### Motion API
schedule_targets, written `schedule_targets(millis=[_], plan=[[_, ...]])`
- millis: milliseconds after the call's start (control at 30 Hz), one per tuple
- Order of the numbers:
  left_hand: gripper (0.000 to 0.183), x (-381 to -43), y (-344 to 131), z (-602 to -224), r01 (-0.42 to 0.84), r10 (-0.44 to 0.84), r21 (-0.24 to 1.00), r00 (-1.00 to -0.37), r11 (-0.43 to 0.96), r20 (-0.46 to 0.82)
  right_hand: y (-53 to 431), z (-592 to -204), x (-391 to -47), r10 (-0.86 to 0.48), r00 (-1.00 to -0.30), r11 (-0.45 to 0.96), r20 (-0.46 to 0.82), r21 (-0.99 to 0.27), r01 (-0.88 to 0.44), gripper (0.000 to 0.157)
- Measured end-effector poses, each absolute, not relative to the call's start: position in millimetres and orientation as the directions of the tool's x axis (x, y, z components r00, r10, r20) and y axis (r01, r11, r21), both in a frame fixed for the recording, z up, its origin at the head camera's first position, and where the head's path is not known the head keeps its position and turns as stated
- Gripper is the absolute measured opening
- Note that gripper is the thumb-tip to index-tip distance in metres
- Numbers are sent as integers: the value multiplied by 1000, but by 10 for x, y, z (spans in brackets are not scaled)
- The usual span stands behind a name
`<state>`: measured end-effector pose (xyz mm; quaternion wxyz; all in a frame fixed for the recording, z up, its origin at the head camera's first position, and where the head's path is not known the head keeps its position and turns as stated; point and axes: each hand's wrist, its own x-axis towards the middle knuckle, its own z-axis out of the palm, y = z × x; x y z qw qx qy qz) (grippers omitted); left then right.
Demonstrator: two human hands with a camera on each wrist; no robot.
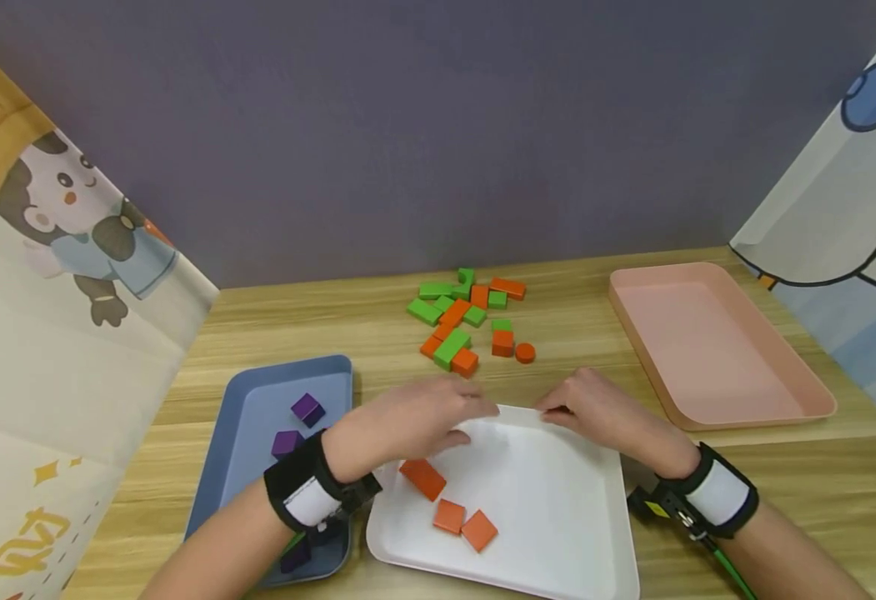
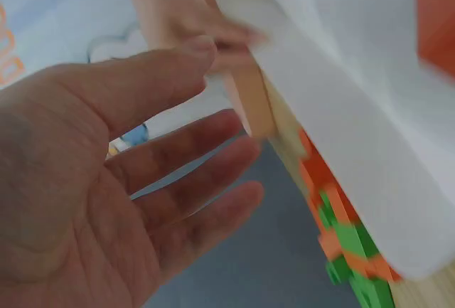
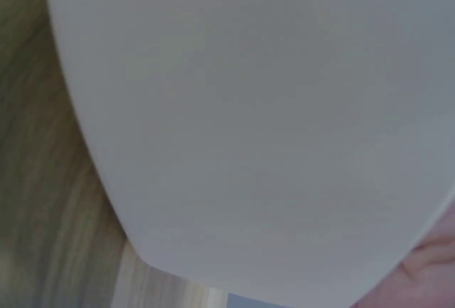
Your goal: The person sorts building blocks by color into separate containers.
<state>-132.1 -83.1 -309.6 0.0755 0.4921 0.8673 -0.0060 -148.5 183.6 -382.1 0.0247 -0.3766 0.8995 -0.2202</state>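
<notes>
A white tray [image 1: 550, 517] lies in front of me with several orange blocks [image 1: 448, 517] at its left side. My right hand [image 1: 603, 417] grips the tray's far rim, fingers bent over the edge; in the right wrist view the tray wall [image 3: 249, 130] fills most of the picture. Over the tray's far left corner hovers my left hand [image 1: 415, 417]. Its fingers [image 2: 206, 173] are spread and loosely bent, thumb apart, with nothing between them in the left wrist view. Just beyond the tray lies a cluster of green blocks [image 1: 451, 348] and orange blocks [image 1: 503, 342].
A blue tray [image 1: 216, 467] with purple blocks [image 1: 307, 409] stands at the left, partly behind my left forearm. To the right is a pink tray [image 1: 723, 350]. A dark grey wall [image 1: 438, 142] rises behind the wooden table [image 1: 558, 325], and printed panels flank both sides.
</notes>
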Motion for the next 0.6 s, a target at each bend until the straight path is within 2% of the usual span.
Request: schedule_targets(millis=[200,333,467,600], plan=[[43,-1699,-901,-3167,813,815,53,-576,579,-67,1838,-3832,-1490,-703,-699,603,134,-410,-684,11],[55,-1891,-895,-3240,785,785,30,-616,618,-67,1832,-3829,-1490,-703,-702,608,113,-416,-676,12],[68,-2033,-855,-3281,781,782,41,-620,623,-57,1834,-3831,-1491,-704,-701,607,116,-415,-678,13],[66,-2133,-804,-3324,789,792,83,-600,609,-112,1833,-3836,-1495,-709,-693,598,133,-408,-690,15]])
